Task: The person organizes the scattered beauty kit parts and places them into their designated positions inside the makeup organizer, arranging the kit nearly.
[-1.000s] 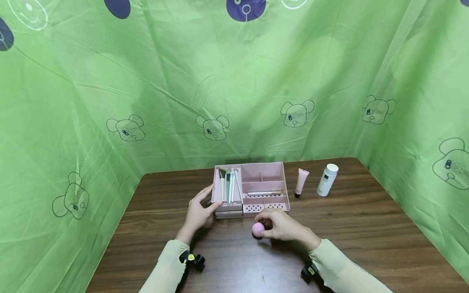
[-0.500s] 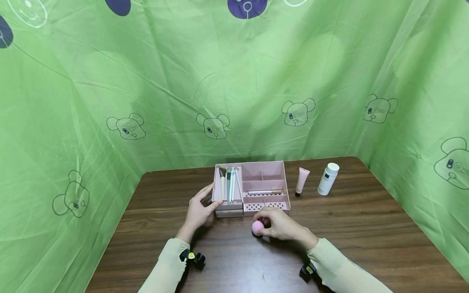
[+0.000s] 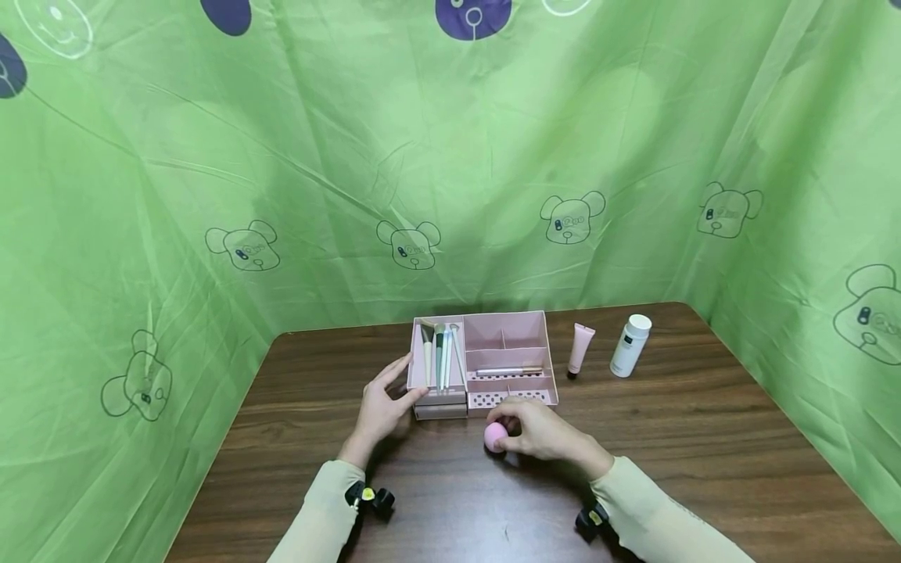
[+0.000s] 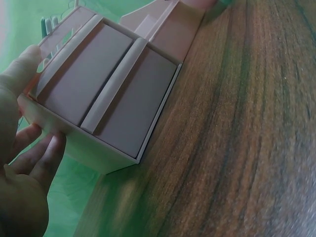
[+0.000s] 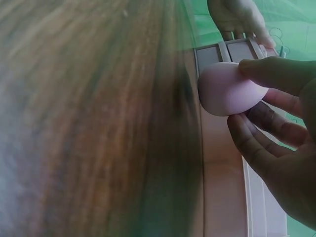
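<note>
A pink, rounded makeup sponge [image 3: 496, 438] is pinched between the thumb and fingers of my right hand [image 3: 538, 432], just in front of the pink desktop organizer [image 3: 503, 332]. The right wrist view shows the sponge [image 5: 229, 90] with the thumb on one side and fingertips on the other. At the organizer's left side, my left hand [image 3: 380, 407] is spread, fingers along the side wall and thumb at the front top edge. In the left wrist view the thumb [image 4: 24, 69] lies by the rim above two drawers [image 4: 133, 94]. Several makeup brushes [image 3: 442, 356] lie in the left top tray.
A slim pen-like tube [image 3: 508, 371] lies in the organizer's middle compartment. To its right stand a pink squeeze tube [image 3: 580, 349] with a black cap and a white bottle [image 3: 629, 346]. The brown wooden table [image 3: 704, 438] backs onto a green curtain [image 3: 479, 156].
</note>
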Available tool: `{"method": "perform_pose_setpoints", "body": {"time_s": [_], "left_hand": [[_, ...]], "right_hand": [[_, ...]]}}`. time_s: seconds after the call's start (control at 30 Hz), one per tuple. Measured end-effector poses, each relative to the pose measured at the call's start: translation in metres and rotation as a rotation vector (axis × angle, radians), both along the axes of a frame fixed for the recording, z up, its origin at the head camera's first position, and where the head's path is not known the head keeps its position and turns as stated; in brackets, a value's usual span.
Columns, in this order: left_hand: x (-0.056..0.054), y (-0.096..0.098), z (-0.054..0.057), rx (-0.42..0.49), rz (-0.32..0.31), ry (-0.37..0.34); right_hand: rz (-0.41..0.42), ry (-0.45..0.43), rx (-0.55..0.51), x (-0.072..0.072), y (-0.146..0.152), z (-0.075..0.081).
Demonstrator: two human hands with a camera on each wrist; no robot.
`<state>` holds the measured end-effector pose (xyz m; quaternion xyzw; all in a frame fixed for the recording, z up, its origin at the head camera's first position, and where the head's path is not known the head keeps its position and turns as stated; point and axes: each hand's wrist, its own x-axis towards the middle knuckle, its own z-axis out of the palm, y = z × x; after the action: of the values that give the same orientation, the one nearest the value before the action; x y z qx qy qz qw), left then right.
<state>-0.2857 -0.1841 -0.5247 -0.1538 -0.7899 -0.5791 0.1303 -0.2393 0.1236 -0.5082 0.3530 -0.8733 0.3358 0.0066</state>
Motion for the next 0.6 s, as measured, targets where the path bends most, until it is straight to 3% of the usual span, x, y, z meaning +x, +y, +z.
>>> {"method": "perform_pose_setpoints", "body": {"time_s": [0.37,0.6], "left_hand": [[-0.001,-0.001,-0.001,0.001,-0.002,-0.007],[-0.001,-0.001,-0.002,-0.022,-0.002,0.033]], "right_hand": [[-0.02,0.018,-0.015,-0.004,0.001,0.011],[-0.043,0.103,-0.032,-0.009,0.002,0.016]]}}
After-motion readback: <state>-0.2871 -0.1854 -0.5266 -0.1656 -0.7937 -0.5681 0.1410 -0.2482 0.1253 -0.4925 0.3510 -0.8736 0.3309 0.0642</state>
